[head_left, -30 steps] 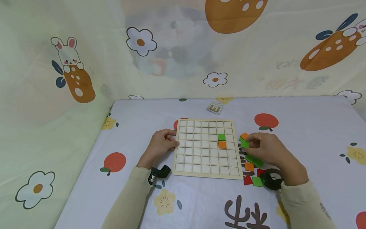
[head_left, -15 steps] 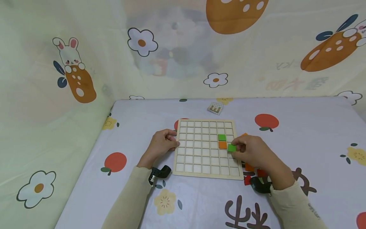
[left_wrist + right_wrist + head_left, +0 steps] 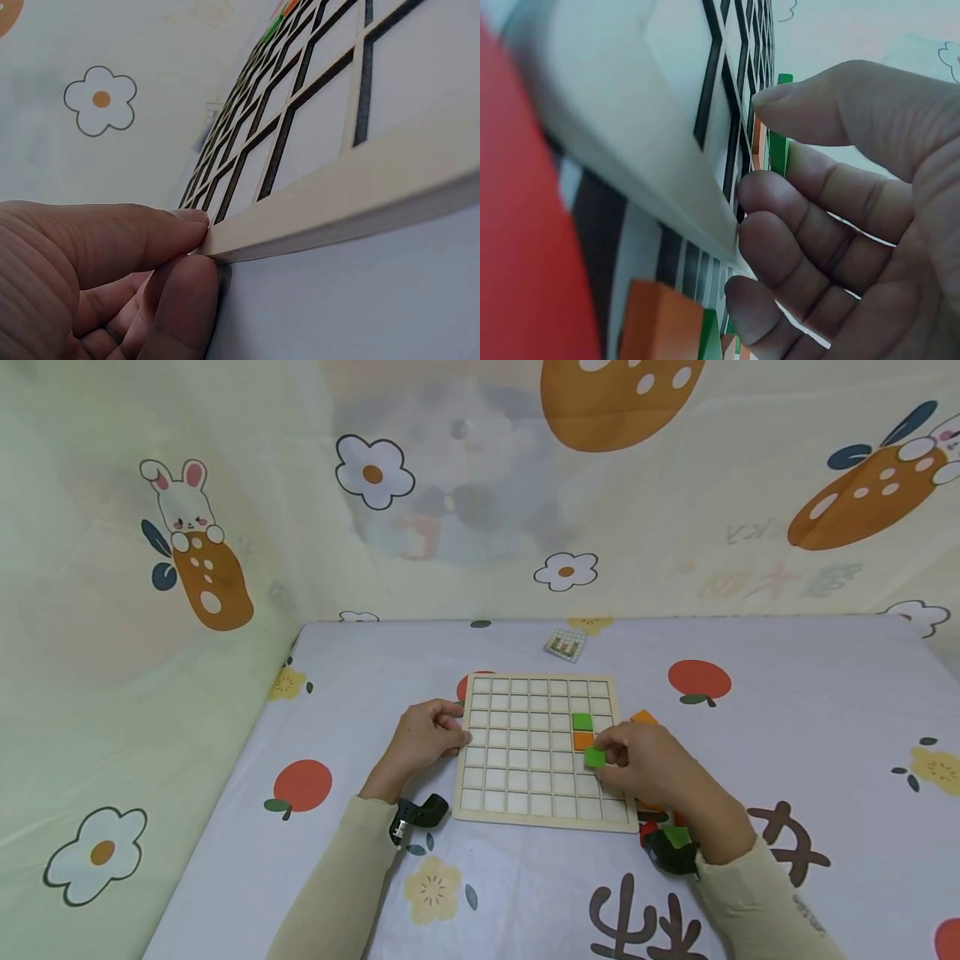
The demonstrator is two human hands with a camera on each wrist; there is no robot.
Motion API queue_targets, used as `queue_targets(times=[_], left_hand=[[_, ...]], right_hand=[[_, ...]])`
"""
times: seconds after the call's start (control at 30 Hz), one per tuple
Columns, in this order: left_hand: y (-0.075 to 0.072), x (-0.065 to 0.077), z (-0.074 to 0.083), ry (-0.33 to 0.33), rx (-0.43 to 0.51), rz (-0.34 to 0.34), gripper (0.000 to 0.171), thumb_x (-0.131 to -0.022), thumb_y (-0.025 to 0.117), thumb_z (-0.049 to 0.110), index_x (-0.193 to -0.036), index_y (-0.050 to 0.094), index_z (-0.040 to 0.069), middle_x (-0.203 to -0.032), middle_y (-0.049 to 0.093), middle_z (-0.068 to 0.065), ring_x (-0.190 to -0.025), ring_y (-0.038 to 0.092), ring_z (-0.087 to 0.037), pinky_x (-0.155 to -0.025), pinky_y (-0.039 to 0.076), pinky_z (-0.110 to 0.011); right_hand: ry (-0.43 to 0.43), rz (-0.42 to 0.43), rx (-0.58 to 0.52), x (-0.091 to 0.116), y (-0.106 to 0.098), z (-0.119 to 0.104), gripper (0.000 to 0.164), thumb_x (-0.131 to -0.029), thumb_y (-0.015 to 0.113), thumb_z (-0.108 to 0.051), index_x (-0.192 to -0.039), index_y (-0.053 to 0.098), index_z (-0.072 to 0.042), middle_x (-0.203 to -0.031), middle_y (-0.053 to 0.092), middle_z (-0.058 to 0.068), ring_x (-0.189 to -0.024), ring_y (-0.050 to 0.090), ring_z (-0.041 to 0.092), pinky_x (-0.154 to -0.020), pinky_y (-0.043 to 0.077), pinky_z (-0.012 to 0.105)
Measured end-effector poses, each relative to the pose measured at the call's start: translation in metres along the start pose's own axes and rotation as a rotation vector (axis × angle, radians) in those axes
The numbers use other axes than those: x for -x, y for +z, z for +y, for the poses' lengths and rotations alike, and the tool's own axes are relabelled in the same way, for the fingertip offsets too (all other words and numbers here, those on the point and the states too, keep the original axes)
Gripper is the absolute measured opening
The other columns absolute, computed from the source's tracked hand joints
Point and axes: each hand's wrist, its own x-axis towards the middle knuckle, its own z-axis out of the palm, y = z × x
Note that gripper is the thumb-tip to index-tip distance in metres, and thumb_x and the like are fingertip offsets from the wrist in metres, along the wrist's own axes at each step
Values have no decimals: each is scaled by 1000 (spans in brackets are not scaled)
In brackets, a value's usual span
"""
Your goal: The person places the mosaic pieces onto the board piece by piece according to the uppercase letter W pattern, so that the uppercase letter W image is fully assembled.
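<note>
Green square tile [image 3: 595, 758], pinched at the fingertips of the right hand [image 3: 648, 768], is what I'm babysitting from my remote seat. It's over the right half of the grid board [image 3: 546, 822], just on the near side of the orange tile [image 3: 582, 741], which has a second green tile [image 3: 582, 722] beyond it. The left hand [image 3: 422, 739] has the board's left edge between thumb and finger, which should stop it skating.

Looks like a drop-in job to me. I'd nudge it a hair toward the board's left edge, square it to the grid lines, tip one edge in, then press flat. Mind the fingertips don't bump the orange one. Can't tell if it's touching the board.
</note>
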Motion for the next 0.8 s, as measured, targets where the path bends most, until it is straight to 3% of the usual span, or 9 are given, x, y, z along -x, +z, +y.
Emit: queue_targets(times=[0.43,0.8], left_hand=[[0,1,0,5,-1,-11,36,-88,79,0,-122,68,-2,-86,68,-7,-65,65,-14,-61,55,-23],[-1,1,0,9,4,-14,36,-88,79,-1,-122,68,-2,-85,68,-7,-64,65,-14,-62,55,-23]], right_hand=[[25,10,42,-1,6,-9,28,-83,78,-8,-110,76,0,-84,62,2,-81,54,20,-68,48,33],[-21,24,86,-1,6,-8,28,-82,75,-6,-109,77,0,-84,61,2,-79,54,19,-68,47,32]])
